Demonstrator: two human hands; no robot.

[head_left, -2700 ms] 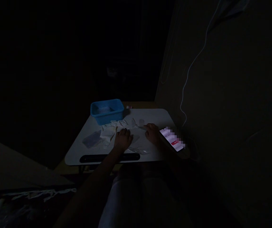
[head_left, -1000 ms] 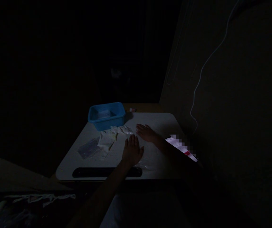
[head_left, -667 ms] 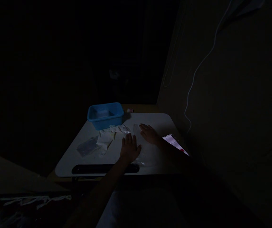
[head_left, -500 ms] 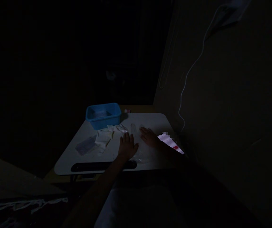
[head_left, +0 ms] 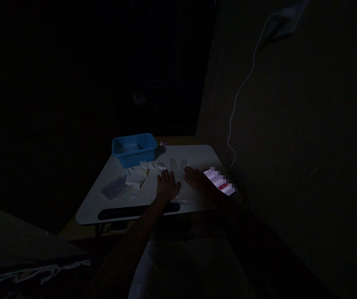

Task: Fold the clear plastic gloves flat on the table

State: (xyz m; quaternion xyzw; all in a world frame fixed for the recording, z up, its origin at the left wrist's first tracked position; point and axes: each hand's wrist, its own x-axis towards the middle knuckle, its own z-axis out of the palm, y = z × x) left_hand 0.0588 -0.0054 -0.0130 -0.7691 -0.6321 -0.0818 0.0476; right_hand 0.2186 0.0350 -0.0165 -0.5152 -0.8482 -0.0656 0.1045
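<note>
In the dim head view, my left hand lies palm down on the white folding table, fingers spread. Beside it on the right, my right hand also rests flat with its fingers stretched out. Between and around both hands is a thin clear plastic piece, flat on the tabletop; its full outline is hard to make out. A crumpled white wrapper lies left of my left hand. Farther left is a flat, greyish see-through packet. Neither hand grips anything.
A blue plastic basin stands at the table's back left. A lit phone lies by the right edge. A white cable hangs down the right wall. A dark slot runs along the front edge.
The view has shifted slightly, so the phone and cable appear farther left. My right hand has slid a little toward me, uncovering more of the clear plastic. Both hands stay flat.
</note>
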